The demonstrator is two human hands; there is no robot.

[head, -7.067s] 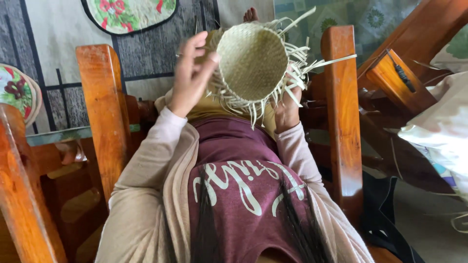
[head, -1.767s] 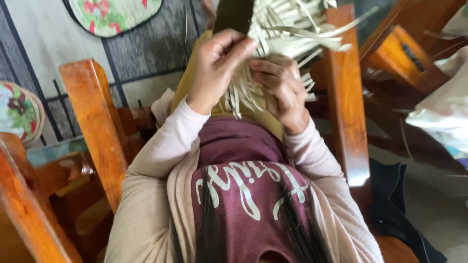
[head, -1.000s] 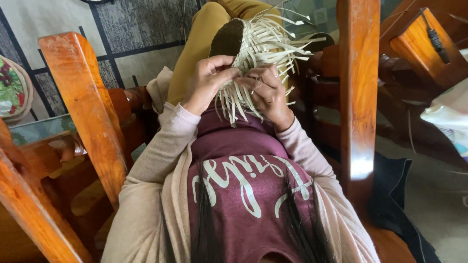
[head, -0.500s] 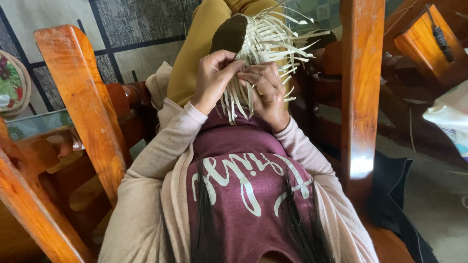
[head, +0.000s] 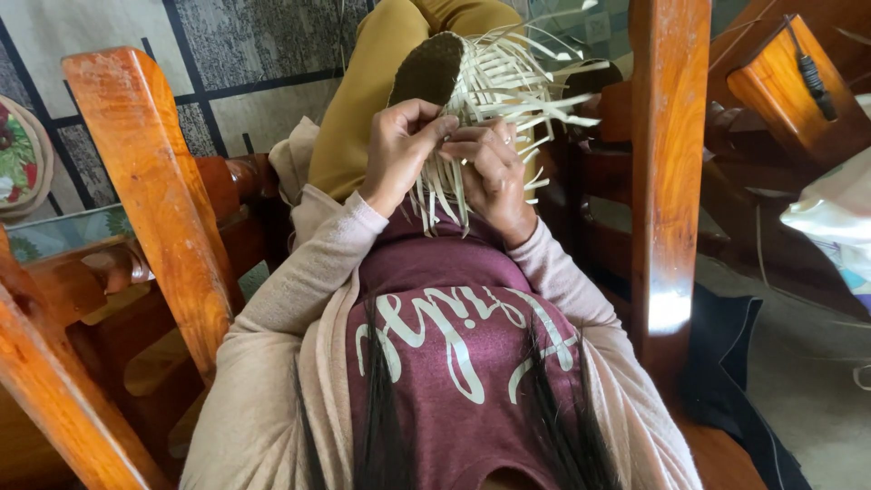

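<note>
A half-woven straw basket (head: 472, 86) rests on its side on the person's lap, against the mustard-yellow trousers (head: 381, 82). Its dark woven base faces away from the maroon shirt (head: 454, 336), and its pale loose strips (head: 531, 95) fan out from the rim, some toward the right and some hanging down toward the shirt.

The left hand (head: 404, 150) sits at the near rim of the basket, just on the shirt side of the dark base. Its grip is narrow: fingertips and thumb are pinched together on a strip at the rim. The right hand (head: 494, 172) is just beside the left hand, touching it at the fingertips, on the far side from the left armrest. Its fingers are curled closed around a bundle of the hanging strips, which run down below both hands onto the shirt.

The basket lies between two upright wooden chair posts, the left post (head: 150, 191) well apart from it and the right post (head: 670, 163) nearer, just past the loose strip ends. Beyond the left post, a round flowered mat (head: 20, 154) lies on the patterned floor covering. Beyond the right post, a dark cloth (head: 726, 363) lies on the floor.
</note>
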